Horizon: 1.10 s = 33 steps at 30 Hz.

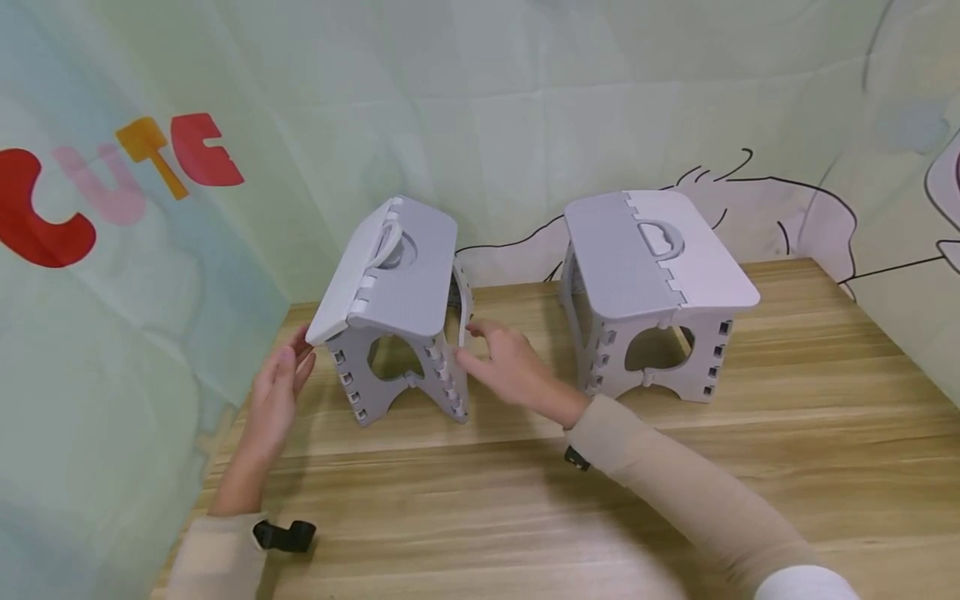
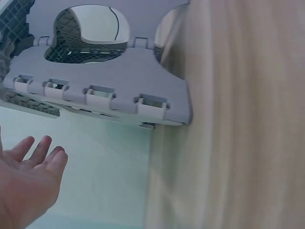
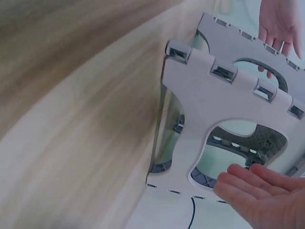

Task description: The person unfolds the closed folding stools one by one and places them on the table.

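Observation:
A grey and white folding stool (image 1: 420, 275) stands at the left of the table, its top bent into a ridge along the centre hinge. The white half slopes to the left and a carry handle (image 1: 387, 244) sticks up at the ridge. My left hand (image 1: 273, 400) is at the lower edge of the white half, fingers extended, palm towards the stool. On the opposite side, my right hand (image 1: 510, 367) is beside the stool's side panel (image 3: 200, 105), its fingers loosely bent. In the right wrist view these fingers overlap the panel's cut-out.
A second folding stool (image 1: 652, 258) stands unfolded at the right, its top flat. Both stools are on a wood-grain table (image 1: 450, 508). Printed cloth (image 1: 480, 108) hangs behind the table and along its left side.

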### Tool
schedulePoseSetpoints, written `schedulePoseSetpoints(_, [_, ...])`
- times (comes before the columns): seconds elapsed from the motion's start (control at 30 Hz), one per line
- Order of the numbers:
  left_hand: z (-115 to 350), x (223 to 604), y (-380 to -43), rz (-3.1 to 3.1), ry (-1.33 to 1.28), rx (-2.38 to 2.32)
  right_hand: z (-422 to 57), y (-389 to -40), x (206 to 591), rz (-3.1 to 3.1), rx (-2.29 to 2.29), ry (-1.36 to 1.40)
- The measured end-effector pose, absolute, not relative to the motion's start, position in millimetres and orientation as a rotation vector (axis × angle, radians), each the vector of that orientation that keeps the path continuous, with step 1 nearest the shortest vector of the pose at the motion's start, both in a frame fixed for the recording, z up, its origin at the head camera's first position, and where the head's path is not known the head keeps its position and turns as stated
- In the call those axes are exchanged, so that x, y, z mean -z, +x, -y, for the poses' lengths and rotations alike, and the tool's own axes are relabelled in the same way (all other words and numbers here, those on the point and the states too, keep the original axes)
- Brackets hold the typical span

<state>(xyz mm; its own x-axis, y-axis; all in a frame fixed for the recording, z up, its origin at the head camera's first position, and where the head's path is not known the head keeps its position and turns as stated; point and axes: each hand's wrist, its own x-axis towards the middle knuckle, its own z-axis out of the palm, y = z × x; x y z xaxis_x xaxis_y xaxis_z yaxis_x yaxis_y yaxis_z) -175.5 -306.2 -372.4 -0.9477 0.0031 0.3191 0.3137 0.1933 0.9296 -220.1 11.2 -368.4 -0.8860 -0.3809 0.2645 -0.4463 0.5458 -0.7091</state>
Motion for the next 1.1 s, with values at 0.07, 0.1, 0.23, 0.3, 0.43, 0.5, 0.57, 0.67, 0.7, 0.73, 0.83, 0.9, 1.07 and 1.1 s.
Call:
schedulePoseSetpoints(0.07, [306, 368, -178, 2.199, -0.296, 1.824, -13, -222, 366, 2.666, -1.272, 0.670])
schedulePoseSetpoints(0.1, [306, 365, -179, 2.188, -0.292, 1.820, -13, -223, 364, 2.659, -1.274, 0.652])
schedulePoseSetpoints(0.23, [305, 355, -183, 2.172, -0.309, 1.772, -16, -227, 356, 2.611, -1.294, 0.605])
schedulePoseSetpoints(0.3, [303, 349, -186, 2.175, -0.334, 1.733, -17, -230, 352, 2.596, -1.306, 0.591])
schedulePoseSetpoints(0.43, [301, 335, -191, 2.232, -0.396, 1.607, -17, -235, 343, 2.587, -1.301, 0.602])
schedulePoseSetpoints(0.5, [299, 327, -193, 2.283, -0.401, 1.519, -16, -238, 338, 2.592, -1.291, 0.635])
schedulePoseSetpoints(0.57, [298, 319, -195, 2.321, -0.398, 1.460, -14, -241, 332, 2.593, -1.295, 0.676])
schedulePoseSetpoints(0.67, [294, 308, -200, 2.396, -0.398, 1.396, -9, -247, 322, 2.579, -1.308, 0.732])
schedulePoseSetpoints(0.7, [293, 305, -202, 2.418, -0.404, 1.397, -7, -249, 318, 2.576, -1.313, 0.748])
schedulePoseSetpoints(0.73, [291, 301, -204, 2.438, -0.413, 1.396, -5, -252, 315, 2.575, -1.312, 0.763])
schedulePoseSetpoints(0.83, [286, 293, -212, 2.494, -0.455, 1.393, 3, -259, 307, 2.593, -1.298, 0.814])
schedulePoseSetpoints(0.9, [282, 288, -217, 2.531, -0.484, 1.393, 9, -263, 302, 2.614, -1.287, 0.850])
schedulePoseSetpoints(1.07, [272, 280, -228, 2.603, -0.570, 1.338, 24, -272, 295, 2.680, -1.239, 0.889])
schedulePoseSetpoints(1.1, [271, 279, -230, 2.613, -0.580, 1.322, 27, -274, 295, 2.691, -1.229, 0.888])
